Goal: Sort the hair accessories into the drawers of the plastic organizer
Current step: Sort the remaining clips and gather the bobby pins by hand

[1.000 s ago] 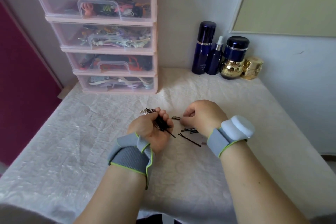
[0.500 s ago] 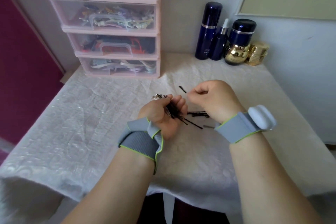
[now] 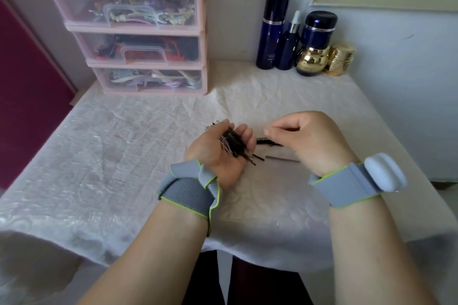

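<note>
The left hand [image 3: 223, 151] lies palm up above the table [image 3: 119, 156], its fingers curled loosely round a bundle of black hairpins [image 3: 234, 144] that rests across the palm, the pin ends jutting out past the heel of the hand toward the right. The right hand [image 3: 307, 138] hovers just beside it, knuckles up, with thumb and forefinger drawn close together at the tips; whether a pin is pinched between them cannot be told. A few loose hairpins [image 3: 269, 142] lie on the white cloth between and under the two hands. Both wrists carry grey bands edged in green. The pink organizer [image 3: 148, 32] stands at the back left of the table, its four visible clear drawers closed and each holding mixed hair accessories. Dark blue bottles [image 3: 272, 30] and gold jars [image 3: 339, 58] stand against the wall at the back right, well apart from the hands.
</note>
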Demonstrator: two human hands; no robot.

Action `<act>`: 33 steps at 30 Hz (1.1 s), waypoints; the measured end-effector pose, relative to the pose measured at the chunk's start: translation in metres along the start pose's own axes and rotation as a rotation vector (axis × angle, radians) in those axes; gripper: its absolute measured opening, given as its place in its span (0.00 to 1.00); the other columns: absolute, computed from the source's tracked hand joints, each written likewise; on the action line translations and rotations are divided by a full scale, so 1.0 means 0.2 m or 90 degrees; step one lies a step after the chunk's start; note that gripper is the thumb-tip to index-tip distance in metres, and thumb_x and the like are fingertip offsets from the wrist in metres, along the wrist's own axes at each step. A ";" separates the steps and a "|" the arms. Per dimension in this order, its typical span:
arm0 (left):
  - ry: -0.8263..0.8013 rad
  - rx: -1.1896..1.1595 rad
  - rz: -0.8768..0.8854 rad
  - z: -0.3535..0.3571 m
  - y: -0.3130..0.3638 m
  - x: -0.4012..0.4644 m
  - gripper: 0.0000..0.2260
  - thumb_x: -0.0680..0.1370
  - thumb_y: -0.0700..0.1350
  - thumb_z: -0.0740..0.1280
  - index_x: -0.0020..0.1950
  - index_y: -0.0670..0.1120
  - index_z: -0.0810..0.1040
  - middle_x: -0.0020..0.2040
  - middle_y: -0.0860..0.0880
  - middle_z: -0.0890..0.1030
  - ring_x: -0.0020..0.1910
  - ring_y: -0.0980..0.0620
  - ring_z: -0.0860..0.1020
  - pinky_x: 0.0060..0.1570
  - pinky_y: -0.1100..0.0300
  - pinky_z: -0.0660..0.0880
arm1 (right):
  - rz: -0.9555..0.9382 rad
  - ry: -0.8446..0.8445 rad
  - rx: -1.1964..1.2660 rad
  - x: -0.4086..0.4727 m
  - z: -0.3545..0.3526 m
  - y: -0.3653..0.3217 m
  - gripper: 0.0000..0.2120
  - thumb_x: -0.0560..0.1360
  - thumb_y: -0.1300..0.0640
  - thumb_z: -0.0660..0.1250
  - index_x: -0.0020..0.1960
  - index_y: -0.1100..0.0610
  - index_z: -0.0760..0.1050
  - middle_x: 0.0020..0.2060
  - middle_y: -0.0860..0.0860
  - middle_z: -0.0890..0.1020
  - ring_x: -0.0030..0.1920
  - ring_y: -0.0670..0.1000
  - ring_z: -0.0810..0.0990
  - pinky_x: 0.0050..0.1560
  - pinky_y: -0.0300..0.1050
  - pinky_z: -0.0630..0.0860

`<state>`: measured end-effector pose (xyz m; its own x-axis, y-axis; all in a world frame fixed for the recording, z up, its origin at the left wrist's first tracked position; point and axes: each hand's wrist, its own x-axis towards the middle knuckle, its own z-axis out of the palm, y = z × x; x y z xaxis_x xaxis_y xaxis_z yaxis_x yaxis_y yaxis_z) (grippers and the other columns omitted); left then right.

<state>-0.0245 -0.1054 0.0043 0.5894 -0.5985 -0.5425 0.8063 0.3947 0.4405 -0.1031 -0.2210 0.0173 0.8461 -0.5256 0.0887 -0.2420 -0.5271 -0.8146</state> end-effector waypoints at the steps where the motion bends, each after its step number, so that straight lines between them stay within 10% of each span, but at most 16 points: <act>1: 0.004 0.002 0.004 0.00 -0.01 0.00 0.10 0.80 0.40 0.58 0.40 0.39 0.71 0.37 0.44 0.76 0.36 0.49 0.75 0.40 0.57 0.74 | 0.008 -0.001 -0.018 -0.01 -0.01 0.02 0.09 0.70 0.54 0.71 0.32 0.47 0.78 0.33 0.47 0.83 0.35 0.43 0.77 0.37 0.34 0.70; 16: -0.004 0.041 0.020 -0.02 -0.06 -0.08 0.11 0.80 0.37 0.57 0.39 0.37 0.72 0.37 0.43 0.77 0.37 0.48 0.77 0.42 0.57 0.74 | 0.028 0.003 -0.293 -0.11 0.02 0.13 0.08 0.70 0.53 0.69 0.32 0.48 0.74 0.40 0.50 0.78 0.42 0.51 0.77 0.40 0.40 0.68; 24: -0.001 0.061 0.019 -0.02 -0.08 -0.08 0.09 0.80 0.36 0.55 0.43 0.39 0.72 0.40 0.40 0.79 0.39 0.45 0.79 0.42 0.53 0.76 | 0.003 0.112 0.038 -0.09 0.04 0.05 0.10 0.69 0.56 0.71 0.30 0.49 0.76 0.23 0.39 0.78 0.27 0.36 0.74 0.31 0.26 0.67; 29: -0.036 0.059 -0.008 -0.02 -0.07 -0.08 0.09 0.79 0.37 0.55 0.43 0.39 0.72 0.35 0.41 0.80 0.37 0.46 0.79 0.35 0.56 0.79 | -0.034 0.051 0.094 -0.08 0.11 -0.01 0.08 0.73 0.57 0.67 0.35 0.53 0.81 0.29 0.45 0.83 0.31 0.43 0.79 0.38 0.34 0.73; 33: -0.006 0.041 0.012 -0.03 -0.05 -0.08 0.08 0.79 0.36 0.57 0.42 0.37 0.72 0.37 0.41 0.80 0.34 0.47 0.81 0.35 0.54 0.79 | 0.009 0.128 -0.153 -0.04 0.06 0.08 0.08 0.75 0.57 0.64 0.48 0.54 0.82 0.45 0.53 0.80 0.47 0.52 0.78 0.47 0.42 0.69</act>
<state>-0.0406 -0.0959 0.0046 0.6034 -0.5978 -0.5278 0.7904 0.3607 0.4951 -0.1075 -0.2178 -0.0025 0.7364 -0.6434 0.2090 -0.3790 -0.6483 -0.6603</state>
